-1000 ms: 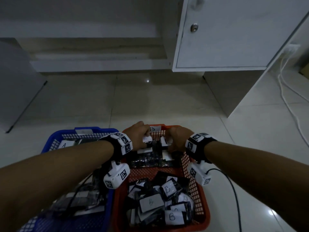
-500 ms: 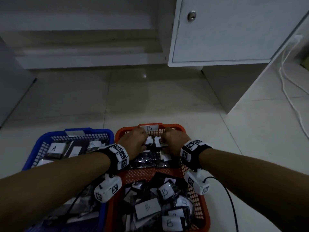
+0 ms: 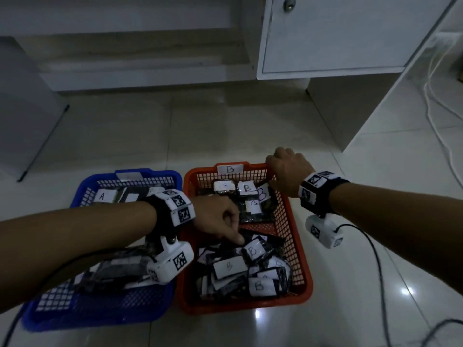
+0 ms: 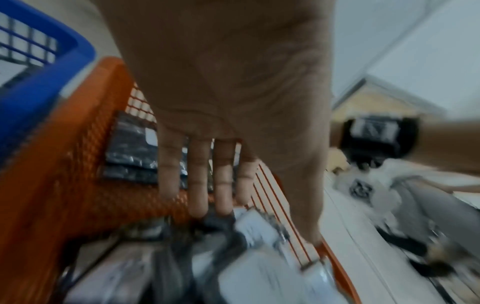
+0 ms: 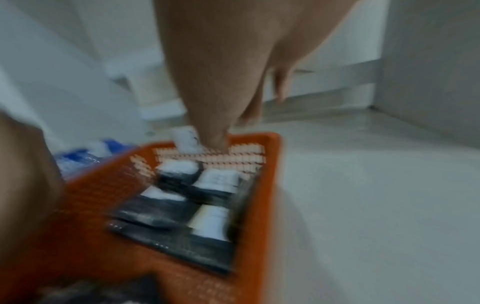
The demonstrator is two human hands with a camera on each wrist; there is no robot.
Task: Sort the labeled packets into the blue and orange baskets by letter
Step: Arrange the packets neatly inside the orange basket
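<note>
An orange basket [image 3: 245,306] tagged B [image 3: 230,169] holds dark packets with white B labels: flat ones at its far end [image 3: 246,189], a loose heap at its near end [image 3: 230,265]. To its left the blue basket [image 3: 100,319] holds packets labelled A [image 3: 101,196]. My left hand [image 3: 218,219] reaches down over the middle of the orange basket. Its fingers [image 4: 198,185] are straight, their tips on a B packet [image 3: 253,250] atop the heap. My right hand [image 3: 288,171] hangs relaxed over the basket's far right corner, holding nothing [image 5: 221,82].
Both baskets sit side by side on a pale tiled floor [image 3: 225,126]. A white cabinet [image 3: 338,33] stands behind, its side panel [image 3: 333,108] reaching the floor at the right. White cables [image 3: 436,121] and a black wrist cable [image 3: 375,259] trail at the right.
Both hands were together on the packets at the orange basket's far end. The left hand has pulled back to the near heap; the right has moved out to the far right corner.
</note>
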